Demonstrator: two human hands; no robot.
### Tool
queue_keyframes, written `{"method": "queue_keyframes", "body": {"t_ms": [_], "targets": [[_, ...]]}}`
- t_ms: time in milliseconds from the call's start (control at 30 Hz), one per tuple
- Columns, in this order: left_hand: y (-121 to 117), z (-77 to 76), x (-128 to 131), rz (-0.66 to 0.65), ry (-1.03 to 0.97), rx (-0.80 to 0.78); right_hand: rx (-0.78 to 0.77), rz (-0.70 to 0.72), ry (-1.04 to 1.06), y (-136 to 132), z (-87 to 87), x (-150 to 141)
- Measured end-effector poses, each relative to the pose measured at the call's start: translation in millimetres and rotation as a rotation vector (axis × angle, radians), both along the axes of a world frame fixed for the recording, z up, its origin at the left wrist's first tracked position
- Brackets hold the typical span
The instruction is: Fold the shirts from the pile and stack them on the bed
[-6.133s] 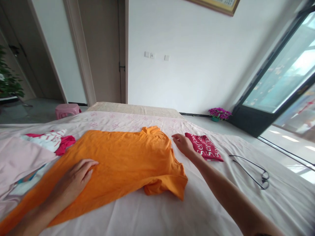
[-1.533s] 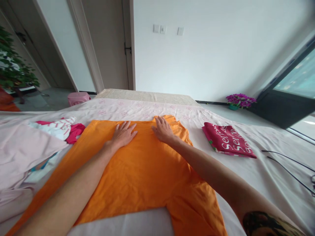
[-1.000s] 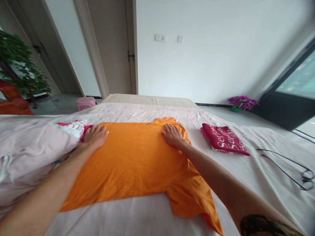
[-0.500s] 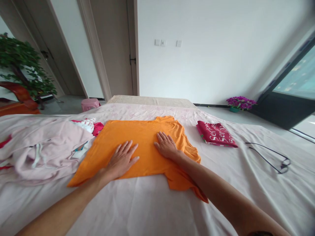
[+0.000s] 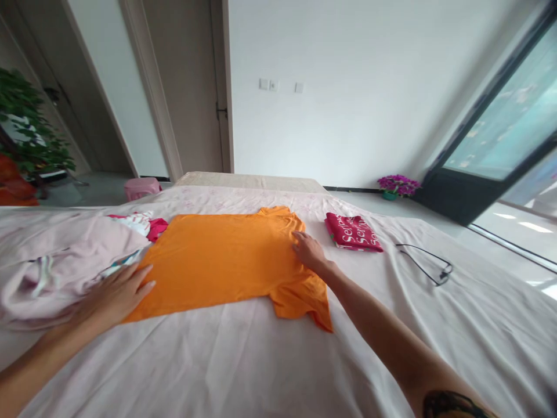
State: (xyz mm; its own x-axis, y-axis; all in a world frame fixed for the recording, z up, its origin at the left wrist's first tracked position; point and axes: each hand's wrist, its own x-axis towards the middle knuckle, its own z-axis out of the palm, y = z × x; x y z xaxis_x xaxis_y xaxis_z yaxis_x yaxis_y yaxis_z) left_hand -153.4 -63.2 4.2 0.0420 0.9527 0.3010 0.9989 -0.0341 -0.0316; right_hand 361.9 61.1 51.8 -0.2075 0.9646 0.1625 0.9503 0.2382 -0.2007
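An orange T-shirt lies spread on the bed, its hem to the left and its collar and sleeves to the right. My left hand rests at the hem end, fingers stretched out, thumb over the shirt's edge. Near the collar, my right hand touches the fabric with its fingers slightly bent and apart. Smooth cloth covers the shirt's body, while wrinkles gather around the neck and the near sleeve.
A pale pink garment lies heaped on the left with red and white clothing behind it. To the right are a folded red cloth with white lettering and a pair of glasses. A pink stool stands beyond the bed.
My hands have moved apart across the shirt: the left slid to the hem end, the right toward the collar. The view has turned a little to the right.
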Motion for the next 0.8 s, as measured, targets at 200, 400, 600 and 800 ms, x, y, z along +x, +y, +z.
{"method": "queue_keyframes", "body": {"t_ms": [200, 400, 600, 800], "targets": [[27.0, 9.3, 84.6, -0.141, 0.046, 0.049, -0.038, -0.366, 0.054, -22.7, -6.5, 55.1], [38.0, -1.7, 133.8, -0.222, 0.002, -0.009, -0.028, -0.269, -0.014, -45.0, -25.0, 57.8], [24.7, -16.1, 98.7, -0.234, -0.050, -0.009, 0.051, -0.146, 0.041, -69.4, -7.2, 76.1], [3.6, -1.8, 107.5, -0.324, -0.183, 0.067, -0.023, 0.354, 0.176, -118.1, 15.8, 92.2]]}}
